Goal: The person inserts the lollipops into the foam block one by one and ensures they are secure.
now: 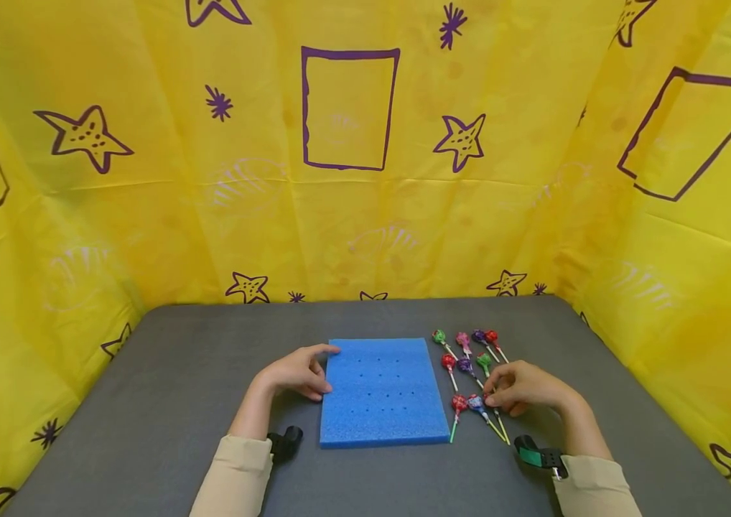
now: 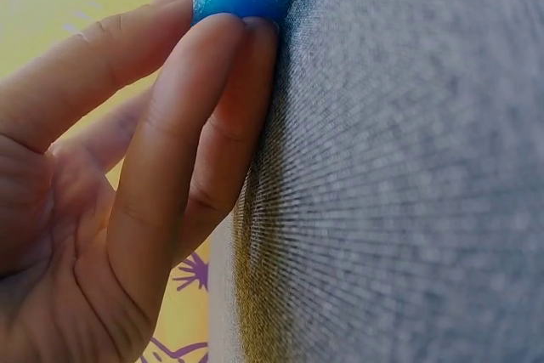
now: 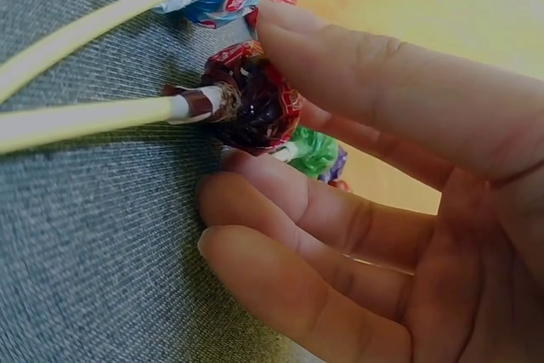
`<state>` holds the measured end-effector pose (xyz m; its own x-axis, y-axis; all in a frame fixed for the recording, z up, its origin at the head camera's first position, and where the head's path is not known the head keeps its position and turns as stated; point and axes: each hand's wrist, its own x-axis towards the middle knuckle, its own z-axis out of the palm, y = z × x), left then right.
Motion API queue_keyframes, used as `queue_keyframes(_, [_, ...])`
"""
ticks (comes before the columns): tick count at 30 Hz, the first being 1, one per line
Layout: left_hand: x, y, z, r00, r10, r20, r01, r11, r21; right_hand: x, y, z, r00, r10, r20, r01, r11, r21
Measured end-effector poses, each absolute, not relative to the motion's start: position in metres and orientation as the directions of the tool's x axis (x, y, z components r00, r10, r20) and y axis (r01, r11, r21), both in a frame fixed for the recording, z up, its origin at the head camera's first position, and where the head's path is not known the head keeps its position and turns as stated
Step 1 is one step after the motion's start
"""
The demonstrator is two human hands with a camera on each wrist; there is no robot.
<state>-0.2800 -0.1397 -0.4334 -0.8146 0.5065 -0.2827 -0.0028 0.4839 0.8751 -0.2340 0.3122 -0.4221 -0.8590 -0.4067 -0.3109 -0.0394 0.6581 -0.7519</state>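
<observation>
A blue foam board (image 1: 381,391) with rows of small holes lies flat on the table. My left hand (image 1: 301,371) touches its left side, the index finger reaching over the upper-left corner; in the left wrist view, fingertips (image 2: 223,31) meet the foam's edge. To the board's right, my right hand (image 1: 527,388) has thumb and fingers about the head of a dark red-wrapped lollipop (image 3: 255,99), its pale yellow stick pointing toward me. Next to it lies a blue-wrapped lollipop (image 1: 476,403). Part of the held lollipop's head is hidden behind the thumb.
More lollipops lie in loose rows right of the board, among them a red one (image 1: 459,403), a purple one (image 1: 465,365) and a green one (image 1: 439,335). The grey table (image 1: 178,402) is enclosed by a yellow patterned curtain (image 1: 352,237).
</observation>
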Motion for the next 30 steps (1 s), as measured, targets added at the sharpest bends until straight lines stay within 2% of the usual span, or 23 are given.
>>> queue_keyframes(15, [-0.277, -0.140, -0.434, -0.824, 0.481, -0.298, -0.038, 0.478, 0.877, -0.234, 0.311, -0.422, -0.863, -0.415, -0.287, -0.068, 0.659, -0.749])
queue_keyframes(30, [-0.278, -0.138, -0.436, -0.830, 0.479, -0.286, -0.039, 0.461, 0.886, -0.238, 0.297, -0.408, -0.912, -0.380, -0.152, -0.132, 0.624, -0.770])
